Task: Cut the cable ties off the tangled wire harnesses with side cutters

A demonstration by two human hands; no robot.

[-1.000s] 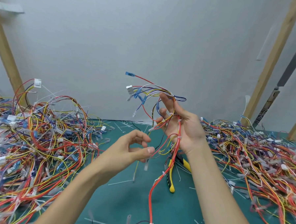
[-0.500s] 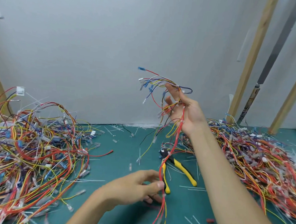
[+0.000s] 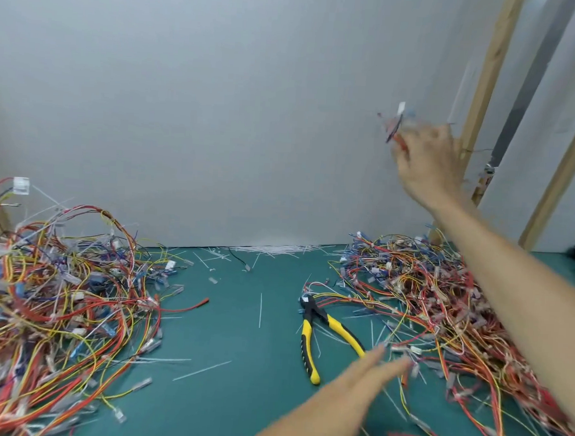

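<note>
left hand (image 3: 368,372) fingers (image 3: 377,354) straight, blurred, holding nothing, low over mat (image 3: 239,348) just right of side cutters (image 3: 311,314) | right hand (image 3: 425,165) raised by wooden post (image 3: 487,61), small wire harness (image 3: 395,123) at fingertips, grip unreadable in blur | cutters flat between left pile (image 3: 59,289) and right pile (image 3: 419,291); right forearm crosses right pile | vs 0.5 s ago: left let go of red wires, right swung right with harness

The side cutters (image 3: 320,333) lie mid-table (image 3: 236,398). From them, the left heap of wire harnesses (image 3: 58,299) lies at 9 o'clock and the right heap (image 3: 435,299) at 3 o'clock, against their head. Cut cable ties (image 3: 278,249) lie along the wall at 12 o'clock. The left hand (image 3: 368,375) is at 5 o'clock. The raised right hand (image 3: 425,165), gripping a small harness (image 3: 396,123), is at 1 o'clock.
</note>
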